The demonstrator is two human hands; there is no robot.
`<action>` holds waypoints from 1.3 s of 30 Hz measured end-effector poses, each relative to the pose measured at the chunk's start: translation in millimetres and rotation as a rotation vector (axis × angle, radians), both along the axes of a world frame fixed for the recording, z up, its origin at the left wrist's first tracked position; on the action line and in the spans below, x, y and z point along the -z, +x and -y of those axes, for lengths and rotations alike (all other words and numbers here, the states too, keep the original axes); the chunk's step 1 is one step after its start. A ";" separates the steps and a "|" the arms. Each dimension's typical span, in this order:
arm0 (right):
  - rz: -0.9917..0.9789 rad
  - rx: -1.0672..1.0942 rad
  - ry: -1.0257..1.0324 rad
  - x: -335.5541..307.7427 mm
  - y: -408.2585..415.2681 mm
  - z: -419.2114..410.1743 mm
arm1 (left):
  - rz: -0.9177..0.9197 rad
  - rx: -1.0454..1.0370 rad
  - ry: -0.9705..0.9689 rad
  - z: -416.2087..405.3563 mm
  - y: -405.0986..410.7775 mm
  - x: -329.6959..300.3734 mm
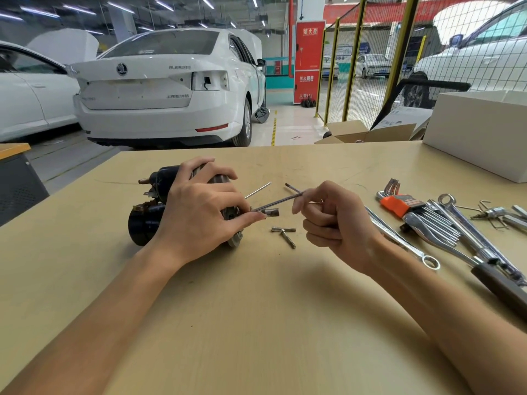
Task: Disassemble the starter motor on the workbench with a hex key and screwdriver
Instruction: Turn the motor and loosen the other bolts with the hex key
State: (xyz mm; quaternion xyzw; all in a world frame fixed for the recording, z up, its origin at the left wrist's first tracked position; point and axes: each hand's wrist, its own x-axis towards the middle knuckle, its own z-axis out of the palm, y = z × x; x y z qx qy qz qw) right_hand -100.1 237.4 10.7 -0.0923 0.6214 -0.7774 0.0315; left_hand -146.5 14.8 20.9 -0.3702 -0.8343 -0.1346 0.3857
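My right hand (330,220) is nearest me, its fingers (298,205) curled and pinching the end of a long through bolt (281,201), which runs leftward and down into the end of the starter motor (151,218). To my eye the step in hand is drawing this bolt out of the housing, and doing it well means pulling straight along the bolt's own line, without levering sideways, so the thread does not bind or drag the end cover askew. My left hand (199,212) lies over the motor, its fingers wrapped across the body and the thumb side down by the end where the bolt enters, so the motor is pressed to the table (256,323) and cannot roll; I would keep that pressure firm while the pull goes on. The motor lies on its side on the table, left of centre, under my left hand and apart from my right, joined to it only by the bolt. Just beside the motor's end two short bolts (285,235) lie crossed on the table, already out. Behind the bolt I hold, a second long rod (258,190) sticks up from behind my left hand. Farther right lie a ring spanner (405,238), an orange-holdered hex key set (399,203) and other wrenches, and at the far corner a white box (479,129).
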 end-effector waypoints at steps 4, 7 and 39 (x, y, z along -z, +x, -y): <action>-0.019 0.069 0.084 4.1 -0.5 3.2 | -0.001 0.005 -0.003 -0.3 0.7 -0.3; -0.043 0.094 0.110 3.3 -0.6 4.3 | -0.008 0.028 0.002 -0.9 1.0 -0.3; -0.034 -0.047 0.027 -4.5 3.6 0.5 | -0.009 0.026 0.015 -0.7 0.1 0.6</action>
